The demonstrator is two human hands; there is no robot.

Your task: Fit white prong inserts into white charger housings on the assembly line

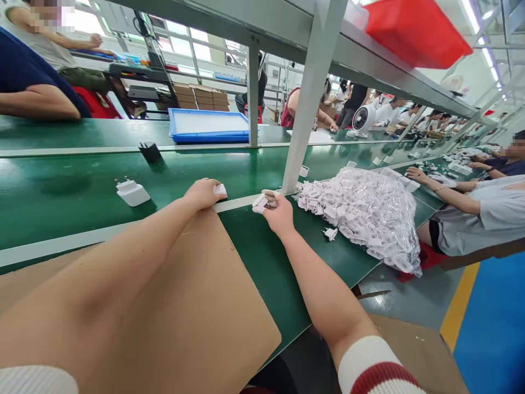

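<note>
My left hand (pixel 204 193) rests at the far edge of a brown cardboard sheet (pixel 192 306), fingers curled around a small white piece (pixel 220 190). My right hand (pixel 276 208) is just beside it, fingers closed on a small white plastic part (pixel 260 202); the fingertips wear white covers. To the right lies a heap of white plug parts in clear plastic bags (pixel 365 213). One loose white part (pixel 330 233) sits on the green table between my right arm and the heap. A white charger (pixel 133 192) stands on the green conveyor belt (pixel 74 191) to the left.
A grey upright post (pixel 308 104) rises just behind my hands. A black charger (pixel 150 151) and a blue tray (pixel 208 126) sit farther back. Other people work at the right (pixel 479 213) and far left (pixel 33 82). A white fan (pixel 363 120) stands behind.
</note>
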